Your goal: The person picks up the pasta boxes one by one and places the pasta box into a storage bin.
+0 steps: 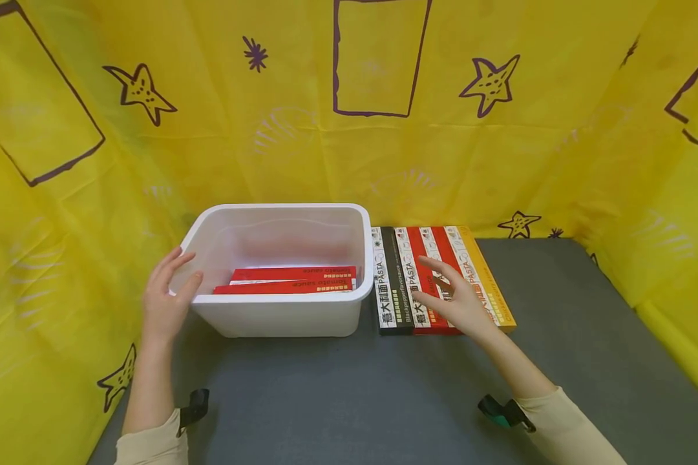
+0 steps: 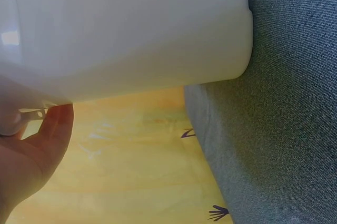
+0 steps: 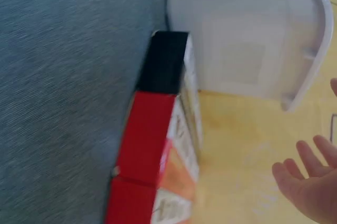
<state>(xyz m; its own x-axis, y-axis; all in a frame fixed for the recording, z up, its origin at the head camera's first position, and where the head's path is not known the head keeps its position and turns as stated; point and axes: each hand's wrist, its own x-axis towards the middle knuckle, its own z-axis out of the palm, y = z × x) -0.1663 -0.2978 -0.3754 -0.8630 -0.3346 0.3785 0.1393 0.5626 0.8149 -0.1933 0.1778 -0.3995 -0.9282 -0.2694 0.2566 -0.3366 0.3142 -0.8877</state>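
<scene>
Hands frame a white plastic bin (image 1: 279, 316) on a grey table (image 1: 349, 394): left hand (image 1: 165, 294), fingers straight, rests on the bin's left rim; right hand (image 1: 450, 297) hovers spread over a row of pasta boxes (image 1: 395, 284) just right of the bin, w/ two red boxes (image 1: 291, 281) already inside. Boxes look light, stiff, slim cardboard; prob. best pinched across the long edges.

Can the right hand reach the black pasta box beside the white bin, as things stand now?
Probably yes. The right hand hovers open above the row of boxes, and the black pasta box lies uncovered at the row's left end, with nothing between them; only the white bin crowds its left side.
</scene>
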